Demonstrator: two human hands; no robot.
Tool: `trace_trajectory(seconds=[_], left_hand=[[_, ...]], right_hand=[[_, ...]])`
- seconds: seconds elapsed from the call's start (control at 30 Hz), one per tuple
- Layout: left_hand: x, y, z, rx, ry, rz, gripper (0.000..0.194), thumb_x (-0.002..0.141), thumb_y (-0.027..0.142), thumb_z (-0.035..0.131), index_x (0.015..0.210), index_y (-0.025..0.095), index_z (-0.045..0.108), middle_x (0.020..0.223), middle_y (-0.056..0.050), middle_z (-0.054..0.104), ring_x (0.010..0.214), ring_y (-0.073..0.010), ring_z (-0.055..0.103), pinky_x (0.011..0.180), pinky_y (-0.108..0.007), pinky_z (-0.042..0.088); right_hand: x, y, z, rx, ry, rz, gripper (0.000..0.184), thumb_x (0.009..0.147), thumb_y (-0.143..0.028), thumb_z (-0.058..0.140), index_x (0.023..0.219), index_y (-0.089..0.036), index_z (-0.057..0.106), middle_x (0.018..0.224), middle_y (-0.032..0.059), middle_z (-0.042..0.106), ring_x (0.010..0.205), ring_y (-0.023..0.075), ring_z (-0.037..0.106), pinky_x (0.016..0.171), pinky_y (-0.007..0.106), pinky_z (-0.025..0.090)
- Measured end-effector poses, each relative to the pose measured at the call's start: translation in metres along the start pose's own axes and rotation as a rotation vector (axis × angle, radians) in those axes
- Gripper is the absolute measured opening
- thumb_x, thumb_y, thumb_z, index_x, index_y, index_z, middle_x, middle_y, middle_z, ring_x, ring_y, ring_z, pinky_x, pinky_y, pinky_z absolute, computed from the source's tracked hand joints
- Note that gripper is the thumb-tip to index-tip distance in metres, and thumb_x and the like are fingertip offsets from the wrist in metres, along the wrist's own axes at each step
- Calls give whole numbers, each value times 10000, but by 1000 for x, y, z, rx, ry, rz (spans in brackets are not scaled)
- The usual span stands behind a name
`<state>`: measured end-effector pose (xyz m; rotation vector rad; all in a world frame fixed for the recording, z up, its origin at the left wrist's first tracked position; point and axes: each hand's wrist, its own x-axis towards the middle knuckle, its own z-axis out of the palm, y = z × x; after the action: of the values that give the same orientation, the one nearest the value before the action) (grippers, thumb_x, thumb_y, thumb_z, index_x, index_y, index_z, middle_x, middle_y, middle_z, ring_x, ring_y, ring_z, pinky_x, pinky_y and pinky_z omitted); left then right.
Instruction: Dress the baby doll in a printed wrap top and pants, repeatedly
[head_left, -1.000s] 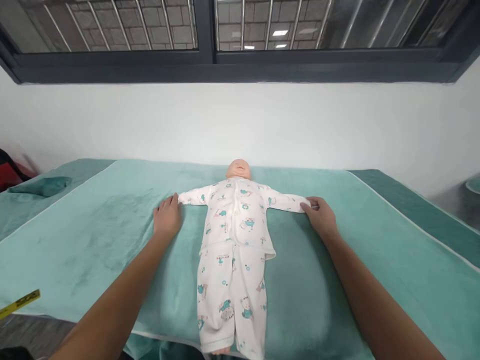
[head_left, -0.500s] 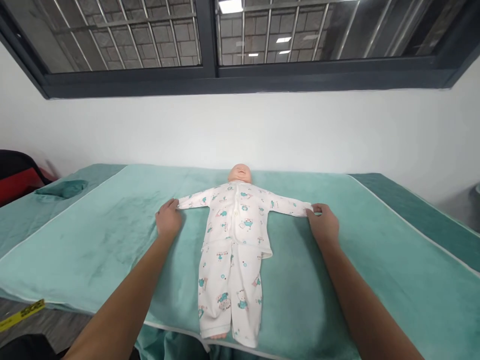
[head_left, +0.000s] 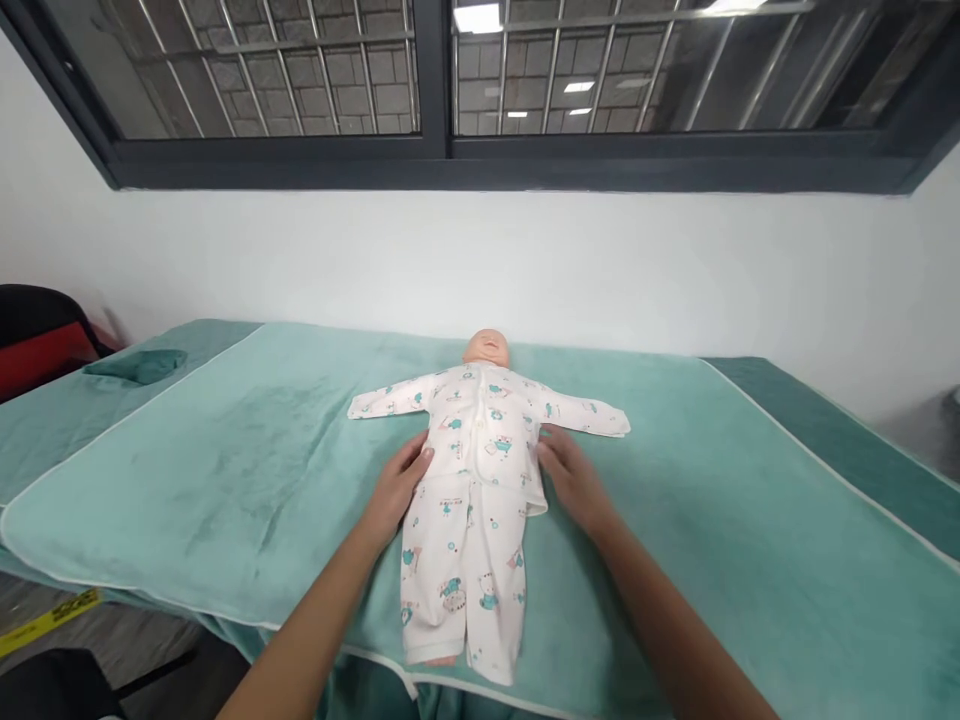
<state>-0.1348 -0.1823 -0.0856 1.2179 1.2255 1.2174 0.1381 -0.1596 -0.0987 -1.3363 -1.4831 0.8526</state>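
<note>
A baby doll [head_left: 487, 347] lies face up with its arms spread. It wears a white long-sleeved top [head_left: 480, 425] with teal and pink prints, closed down the front, and matching white trousers [head_left: 465, 580]. My left hand [head_left: 401, 480] rests against the left side of the top near the waist, thumb and fingers apart. On the opposite side my right hand [head_left: 574, 480] touches the edge of the top below the sleeve, its fingers stretched out. Some fingertips are hidden by the doll's sides. The sleeve ends cover the doll's hands.
A light green padded mat [head_left: 225, 470] with white piping lies under the doll. Behind stands a white wall [head_left: 525, 260] below a dark-framed window [head_left: 285, 165]. A red and black bag [head_left: 45, 340] is at the left edge. Yellow tape [head_left: 49, 622] marks the floor.
Both hands have let go of the sleeve ends and moved inward to the sides of the top. The doll lies in the same pose. The camera view has shifted slightly.
</note>
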Motion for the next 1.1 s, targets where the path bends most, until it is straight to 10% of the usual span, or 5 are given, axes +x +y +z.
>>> trace_trajectory(seconds=[0.23,0.47,0.67,0.87,1.1], left_hand=[[27,20,13,-254,-113,-2,697,710,359,772,1349,189,552,1404,-103,550,1298,-342,494,1081,-452,402],[57,8,30,-171,89,34,581,799,384,671,1330,188,542,1413,-105,538,1297,-291,497,1086,-422,389],[-5,-9,10,10,234,45,431,849,430,600,1234,236,597,1361,-83,558,1267,-248,501,1075,-390,394],[-95,-19,7,217,113,153,291,821,418,639,1074,288,703,1118,-84,579,1081,-242,566,991,-397,461],[-113,-22,40,365,70,298,286,875,333,567,1126,336,705,986,-101,531,913,-219,565,802,-364,533]], right_hand=[[31,-12,39,115,100,7,604,845,-602,500,1315,-223,515,1171,78,666,1088,253,611,931,418,504],[47,-17,40,106,54,2,607,867,-546,514,1402,-263,465,1496,61,438,1372,280,398,1133,492,317],[-23,-15,30,7,50,60,591,876,-491,541,1416,-275,443,1403,77,540,1215,292,555,1001,504,468],[-111,-30,43,-249,-20,-449,378,853,-271,628,1221,-318,552,1433,61,490,1360,304,407,1066,538,421],[-128,-41,72,-504,23,-417,233,895,-164,486,1060,-294,587,1422,52,492,1386,309,363,996,578,481]])
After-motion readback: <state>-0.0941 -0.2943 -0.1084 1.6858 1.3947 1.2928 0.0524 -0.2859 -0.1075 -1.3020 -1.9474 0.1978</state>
